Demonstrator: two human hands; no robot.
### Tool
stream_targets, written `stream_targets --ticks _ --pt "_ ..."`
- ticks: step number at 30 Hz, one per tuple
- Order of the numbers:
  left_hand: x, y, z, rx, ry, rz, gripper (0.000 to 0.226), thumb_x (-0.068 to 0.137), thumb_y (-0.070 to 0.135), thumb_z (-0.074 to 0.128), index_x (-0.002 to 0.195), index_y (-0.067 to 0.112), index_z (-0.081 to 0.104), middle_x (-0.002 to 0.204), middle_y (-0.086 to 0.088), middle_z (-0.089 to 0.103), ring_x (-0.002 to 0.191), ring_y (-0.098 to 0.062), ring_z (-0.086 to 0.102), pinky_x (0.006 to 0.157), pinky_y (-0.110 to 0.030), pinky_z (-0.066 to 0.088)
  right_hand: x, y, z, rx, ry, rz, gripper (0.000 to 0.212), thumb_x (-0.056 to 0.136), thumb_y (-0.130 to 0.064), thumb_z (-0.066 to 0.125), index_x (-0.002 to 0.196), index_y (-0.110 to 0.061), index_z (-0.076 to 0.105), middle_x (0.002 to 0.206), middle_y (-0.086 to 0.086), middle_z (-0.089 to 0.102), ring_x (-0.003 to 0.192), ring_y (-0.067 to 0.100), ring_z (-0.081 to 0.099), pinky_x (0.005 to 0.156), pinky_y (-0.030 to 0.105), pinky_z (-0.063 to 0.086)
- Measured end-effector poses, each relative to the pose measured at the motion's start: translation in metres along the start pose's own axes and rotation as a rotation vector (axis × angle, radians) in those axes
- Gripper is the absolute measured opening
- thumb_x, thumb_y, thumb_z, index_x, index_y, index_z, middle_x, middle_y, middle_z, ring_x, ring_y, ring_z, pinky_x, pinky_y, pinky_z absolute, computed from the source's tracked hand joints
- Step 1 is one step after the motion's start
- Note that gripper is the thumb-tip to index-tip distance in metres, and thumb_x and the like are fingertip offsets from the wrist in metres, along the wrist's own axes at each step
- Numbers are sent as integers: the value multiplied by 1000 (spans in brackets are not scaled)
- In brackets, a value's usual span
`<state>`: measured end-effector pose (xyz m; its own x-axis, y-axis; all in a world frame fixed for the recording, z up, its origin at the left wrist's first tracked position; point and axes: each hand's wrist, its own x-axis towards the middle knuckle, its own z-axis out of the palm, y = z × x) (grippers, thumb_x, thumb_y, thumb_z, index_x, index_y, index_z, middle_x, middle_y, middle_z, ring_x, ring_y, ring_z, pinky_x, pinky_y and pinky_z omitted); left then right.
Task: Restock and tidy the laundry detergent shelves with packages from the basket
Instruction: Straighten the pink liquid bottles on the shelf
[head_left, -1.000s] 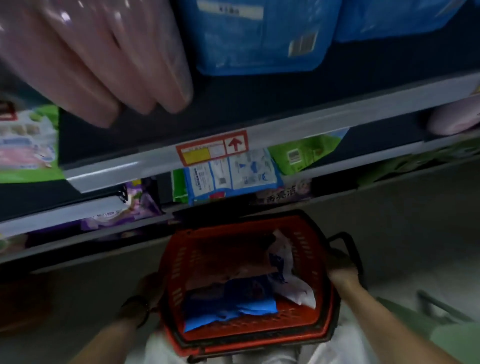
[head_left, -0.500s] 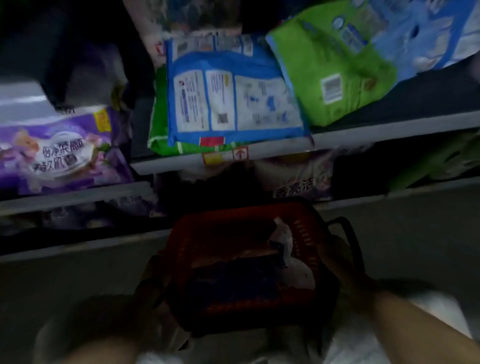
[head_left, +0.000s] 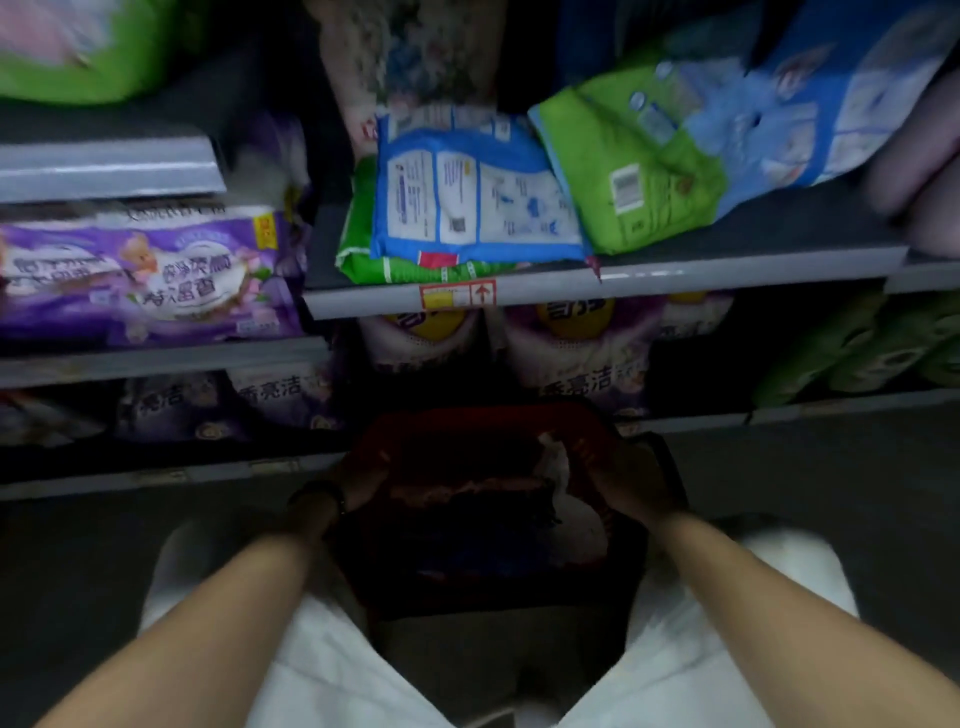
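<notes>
Left grip (head_left: 358, 483): your fingers are curled over the left rim of the red basket (head_left: 597, 525). A dark wristband (head_left: 317, 498) sits just behind the grip.
Right grip (head_left: 628, 483): it is closed on the basket's right rim, beside the black handle (head_left: 667, 457).
Basket: it is held between your two grips, low in front of your legs and in deep shadow.
In the basket: a white package (head_left: 558, 467) stands against the wall nearest your right grip. A dark blue package (head_left: 467, 535) lies flat between the grips, with a reddish one (head_left: 467, 489) just beyond it. The light is too dim to read any of them.
Shelf above and beyond the grips: a blue-and-white package (head_left: 478, 192) lies face down on a green package (head_left: 363, 257). A second green package (head_left: 623, 171) leans beside it, over your right grip, with a blue package (head_left: 841, 104) further out. A price tag (head_left: 457, 295) is on the shelf edge (head_left: 727, 275).
Shelf beyond your left grip: a purple package (head_left: 145, 280) lies flat.
Lowest shelf, just past the basket: purple bags (head_left: 571, 358) stand upright. Green bags (head_left: 857, 348) stand out past your right grip.
</notes>
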<state>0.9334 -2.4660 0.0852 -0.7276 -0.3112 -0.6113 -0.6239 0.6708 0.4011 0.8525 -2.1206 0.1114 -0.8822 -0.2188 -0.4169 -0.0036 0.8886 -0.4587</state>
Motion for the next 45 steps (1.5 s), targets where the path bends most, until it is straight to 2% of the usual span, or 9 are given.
stream_targets --ticks 3,5,9,12,22,30,38,41,45 --pt "-27 26 -33 -44 19 142 32 107 30 51 124 11 70 127 -15 70 115 -30 66 92 -34 49 -7 -39 -31 -64 -47 -199 22 105 -36 58 85 -28 61 87 -8 59 84 14 62 78 36 52" --pt "-59 61 -64 -69 82 242 22 104 25 54 102 14 73 98 -9 72 100 -29 69 74 -33 48 -13 -73 -53 -106 -30 -330 18 104 -24 56 108 -14 70 110 3 66 103 24 65 80 37 51" --pt "-125 118 -129 -187 288 493 30 68 68 58 76 43 72 92 7 76 87 -9 71 79 -29 55 -58 -153 -114 44 171 -506 16 98 -29 62 88 -39 69 98 -13 71 96 11 66 77 23 44" --pt "-158 149 -182 -252 453 593 13 85 45 73 92 34 72 114 -1 75 109 -21 71 98 -35 55 -86 -200 -166 135 262 -578 9 86 -42 64 92 -40 70 93 -12 76 91 7 70 80 25 54" --pt "-234 216 -350 -76 940 683 27 83 29 74 110 25 70 107 1 74 100 -20 69 88 -30 54 -112 -343 -310 117 492 -796 17 91 -30 70 106 -22 73 93 -8 73 88 11 69 81 32 58" --pt "-223 268 -452 287 1273 491 65 80 53 72 136 29 48 136 -7 51 125 -38 42 95 -47 35 -69 -450 -387 -31 673 -812 37 93 -27 68 127 -15 61 108 4 65 97 27 64 75 35 54" --pt "-189 289 -500 205 1030 435 77 91 59 55 158 46 19 146 1 59 138 -37 47 112 -58 24 -20 -509 -426 -138 597 -743 56 87 -10 67 140 -11 47 106 14 63 90 36 70 70 40 61" --pt "-184 289 -500 47 924 523 61 97 50 52 149 57 20 133 5 67 128 -32 57 117 -65 12 -10 -516 -426 -263 522 -711 73 85 -7 79 150 -8 46 113 13 68 95 31 71 80 41 64" --pt "-168 282 -504 -119 872 633 45 90 49 58 122 60 28 105 7 65 102 -30 64 112 -67 33 -7 -524 -427 -235 503 -702 58 82 2 83 132 -5 55 106 17 68 79 32 76 69 47 67"
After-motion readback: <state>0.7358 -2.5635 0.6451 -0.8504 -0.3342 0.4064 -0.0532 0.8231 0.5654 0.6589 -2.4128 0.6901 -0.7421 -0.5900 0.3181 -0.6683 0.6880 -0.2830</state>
